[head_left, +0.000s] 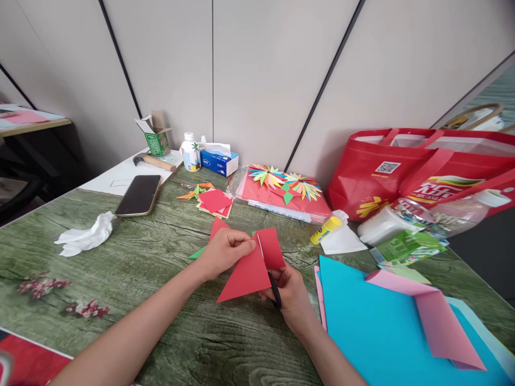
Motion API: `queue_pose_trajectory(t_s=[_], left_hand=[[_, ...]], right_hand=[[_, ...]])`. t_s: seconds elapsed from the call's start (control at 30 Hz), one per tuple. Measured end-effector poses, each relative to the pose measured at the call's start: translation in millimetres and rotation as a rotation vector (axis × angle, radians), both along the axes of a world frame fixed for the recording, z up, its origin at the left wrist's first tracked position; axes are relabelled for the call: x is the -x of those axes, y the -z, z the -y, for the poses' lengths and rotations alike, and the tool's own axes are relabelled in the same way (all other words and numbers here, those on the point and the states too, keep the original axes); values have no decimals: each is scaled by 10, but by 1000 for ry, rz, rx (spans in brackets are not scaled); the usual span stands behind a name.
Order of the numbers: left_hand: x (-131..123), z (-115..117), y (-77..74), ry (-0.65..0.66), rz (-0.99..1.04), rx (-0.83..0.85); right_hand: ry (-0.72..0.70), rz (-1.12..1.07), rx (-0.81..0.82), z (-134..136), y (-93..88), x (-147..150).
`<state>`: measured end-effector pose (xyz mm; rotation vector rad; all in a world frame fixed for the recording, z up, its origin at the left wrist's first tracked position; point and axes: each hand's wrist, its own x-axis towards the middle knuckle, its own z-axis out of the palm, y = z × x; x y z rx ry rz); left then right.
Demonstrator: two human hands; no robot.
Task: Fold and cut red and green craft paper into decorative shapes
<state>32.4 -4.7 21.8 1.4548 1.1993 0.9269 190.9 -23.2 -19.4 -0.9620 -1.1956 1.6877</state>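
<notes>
Red paper [246, 276] is held over the middle of the green, wood-patterned tabletop [193, 332], between the 2 hands. The sheet is gripped at its upper left part by the left hand [227, 250], with the thumb laid flat on the upper face and the fingers curled closely behind it. Scissors [275, 291] are held in the right hand [290, 292]; the fingers are closed around the black handle, at the lower right edge of the sheet. A pale line is seen between the 2 parts of the sheet — whether blade or cut edge is shown there cannot be told. The opening of the blades is likewise hidden. Beyond the left hand, a small stack of paper squares [215, 201] is topped by a red piece and is located just beside folded orange and green pieces [197, 191]. A smartphone [139, 195] and a crumpled tissue [87, 234] are located to the left. A clear packet [257, 198] is topped by multicoloured paper fans [303, 187]. To the right, a yellow glue stick [325, 230] is rested against a white tissue [341, 238] — nearer the right forearm, a blue sheet [362, 311] is partly covered by folded pink paper [444, 321].
</notes>
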Motion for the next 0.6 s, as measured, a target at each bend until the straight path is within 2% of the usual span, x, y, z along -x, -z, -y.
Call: queue_pose_trajectory(t_s=[0.27, 0.43, 0.6], left_hand=[[-21, 9, -35, 23, -21, -53], [-20, 8, -49, -14, -43, -82], [-9, 0, -52, -23, -142, -142]], right_hand=[[7, 6, 18, 6, -46, 8], [9, 18, -2, 4, -22, -3], [-2, 10, 18, -3, -15, -2]])
